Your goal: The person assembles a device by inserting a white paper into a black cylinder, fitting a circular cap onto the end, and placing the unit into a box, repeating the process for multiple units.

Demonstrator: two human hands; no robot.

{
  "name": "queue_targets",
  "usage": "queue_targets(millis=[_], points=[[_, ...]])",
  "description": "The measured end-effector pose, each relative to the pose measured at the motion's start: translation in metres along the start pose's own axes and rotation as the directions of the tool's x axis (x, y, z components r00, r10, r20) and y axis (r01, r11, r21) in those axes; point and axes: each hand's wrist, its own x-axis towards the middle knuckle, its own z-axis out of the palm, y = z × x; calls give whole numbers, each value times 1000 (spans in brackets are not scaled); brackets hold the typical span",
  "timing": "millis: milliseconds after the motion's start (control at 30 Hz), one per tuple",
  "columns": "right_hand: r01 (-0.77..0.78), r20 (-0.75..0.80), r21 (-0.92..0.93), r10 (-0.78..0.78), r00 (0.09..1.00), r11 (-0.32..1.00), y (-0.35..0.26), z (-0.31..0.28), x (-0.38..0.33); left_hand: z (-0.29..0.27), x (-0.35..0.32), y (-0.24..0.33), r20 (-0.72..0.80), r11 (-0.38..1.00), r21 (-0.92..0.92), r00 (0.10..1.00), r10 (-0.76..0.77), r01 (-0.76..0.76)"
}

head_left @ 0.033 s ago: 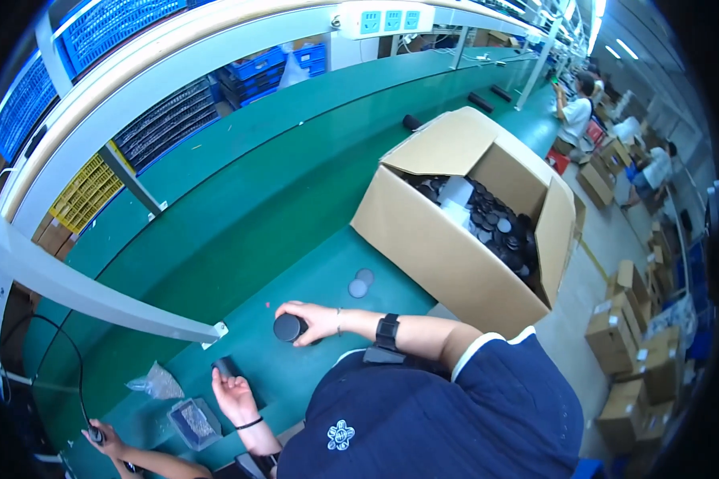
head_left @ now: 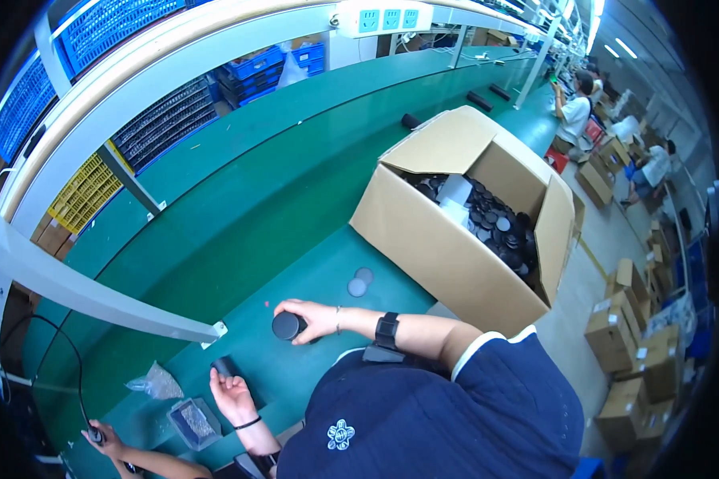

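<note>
surface: green bench (head_left: 240, 207) | on it: open cardboard box (head_left: 447, 247); two grey discs (head_left: 360, 282); black cylinders (head_left: 286, 326)

Bright, even overhead light; fisheye-bent edges

Place: a factory assembly line.
Work surface: a long green bench (head_left: 240, 199) runs the length of the hall, with a white overhead rail (head_left: 216, 56) carrying power sockets (head_left: 387, 17).
Storage: blue crates (head_left: 112, 24) and yellow crates (head_left: 84, 191) are stacked behind the line.
Stock: an open cardboard box (head_left: 447, 247) holds many black round parts (head_left: 495, 223).
Surroundings: small cartons (head_left: 631, 335) pile on the floor; other workers (head_left: 575, 104) sit farther along.
</note>
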Motion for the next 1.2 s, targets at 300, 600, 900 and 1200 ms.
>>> queue_targets(millis=[300, 600, 900, 1200], points=[[-44, 134, -118, 60, 989, 992, -14, 12, 6, 9, -8, 6, 43, 985, -167, 998, 44, -36], [-291, 170, 149, 265, 949, 945, -12, 17, 5, 15, -25, 21, -112, 938, -93, 940, 323, -334], [-263, 187, 159, 232, 954, 952, -9, 25, 11, 26, -68, 72, -120, 886, -283, 930, 348, -368], [-326, 207, 162, 291, 934, 931, -10, 21, 11, 155, -188, 148, 764, 530, -454, -6, 646, -716]])
